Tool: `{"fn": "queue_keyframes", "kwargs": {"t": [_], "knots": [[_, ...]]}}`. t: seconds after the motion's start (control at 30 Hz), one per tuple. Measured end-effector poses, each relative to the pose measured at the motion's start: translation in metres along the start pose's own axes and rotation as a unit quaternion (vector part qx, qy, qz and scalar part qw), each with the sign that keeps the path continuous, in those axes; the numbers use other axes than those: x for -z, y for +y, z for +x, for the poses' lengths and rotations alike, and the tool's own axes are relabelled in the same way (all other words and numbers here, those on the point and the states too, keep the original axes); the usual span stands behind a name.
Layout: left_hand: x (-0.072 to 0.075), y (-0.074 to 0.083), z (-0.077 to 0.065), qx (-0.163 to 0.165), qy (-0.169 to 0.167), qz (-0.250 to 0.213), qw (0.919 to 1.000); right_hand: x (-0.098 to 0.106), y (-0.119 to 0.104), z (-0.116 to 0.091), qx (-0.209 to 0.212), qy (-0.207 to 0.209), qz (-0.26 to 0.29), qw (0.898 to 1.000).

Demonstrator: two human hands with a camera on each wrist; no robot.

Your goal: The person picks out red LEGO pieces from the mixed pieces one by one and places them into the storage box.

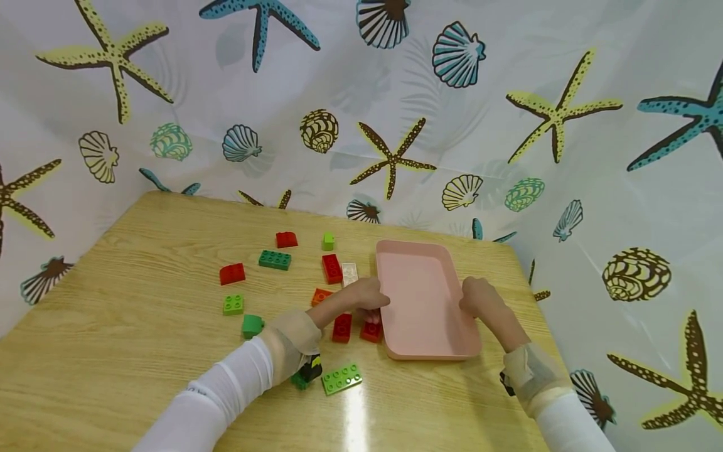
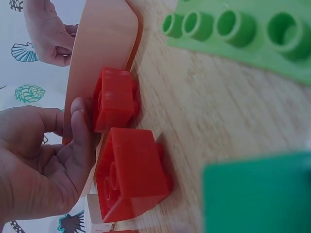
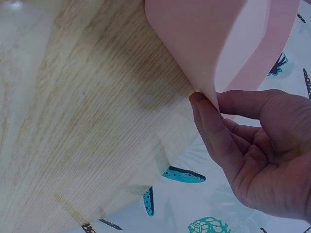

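A pink rectangular tray stands on the wooden table with nothing in it. My left hand pinches its left rim between thumb and fingers. On the opposite side my right hand grips the right rim; in the right wrist view the thumb and fingers close over the tray wall from both sides. Right by the left fingertips, against the tray's outer wall, lies a red toy brick. Another red brick sits just beside it.
Left of the tray lie a white brick, an orange brick, and several red and green ones. A long light green brick is near the front, beside my left wrist. A patterned curtain hangs behind the table.
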State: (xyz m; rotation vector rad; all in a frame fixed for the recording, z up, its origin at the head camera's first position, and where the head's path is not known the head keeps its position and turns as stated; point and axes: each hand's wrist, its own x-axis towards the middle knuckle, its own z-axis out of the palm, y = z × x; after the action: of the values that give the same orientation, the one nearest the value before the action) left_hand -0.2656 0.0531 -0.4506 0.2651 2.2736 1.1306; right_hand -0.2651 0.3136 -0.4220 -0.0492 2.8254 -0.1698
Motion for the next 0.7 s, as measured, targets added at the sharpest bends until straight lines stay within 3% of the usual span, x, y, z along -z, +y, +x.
{"fn": "queue_keyframes", "kwargs": {"t": [0.43,0.7], "knots": [[-0.0023,-0.0020,0.0003,0.019,0.001,-0.006,0.9998,-0.0029,-0.0035,0.0053,-0.022,-0.011,-0.004,1.000],[-0.0017,-0.0051,0.0061,-0.010,0.004,0.068,0.9976,-0.0084,-0.0044,0.0069,-0.007,0.010,-0.025,1.000]]}}
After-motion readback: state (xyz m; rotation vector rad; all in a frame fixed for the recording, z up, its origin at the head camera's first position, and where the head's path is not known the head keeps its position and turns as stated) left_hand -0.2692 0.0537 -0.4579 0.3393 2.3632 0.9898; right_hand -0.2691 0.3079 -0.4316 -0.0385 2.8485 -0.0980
